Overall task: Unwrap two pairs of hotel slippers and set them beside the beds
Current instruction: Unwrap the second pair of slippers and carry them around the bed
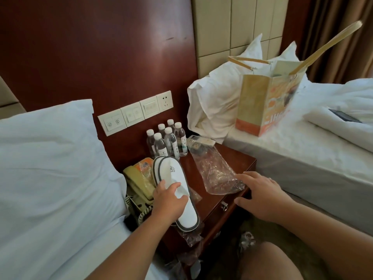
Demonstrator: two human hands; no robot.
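- Your left hand (169, 199) grips one white slipper (175, 174) with grey trim. Thumb and fingers curl round its middle, over the strap.
- The slipper lies slanted over the near left part of the wooden nightstand (238, 160). Its toe points toward the wall and its heel overhangs the front edge. You cannot tell whether a second slipper lies under it.
- Your right hand (260, 195) is relaxed with fingers spread and holds nothing. Its fingertips are at the near edge of one clear plastic wrapper (218, 172), which lies flat on the nightstand top.
- A second wrapper (189, 237), crumpled, hangs below the slipper heel.
- Six water bottles (167, 142) stand grouped at the back of the nightstand.
- One remote control (201, 142), in a clear sleeve, lies just beside the bottles.
- One beige telephone (137, 184) sits to the left of the slipper.
- Four wall plates (135, 113) run in a row above the bottles: three switches and one socket.
- The nightstand stands between two beds. The left bed (50, 209) carries one pillow (50, 142).
- The right bed (302, 158) carries one paper bag (260, 106), upright, with two handles.
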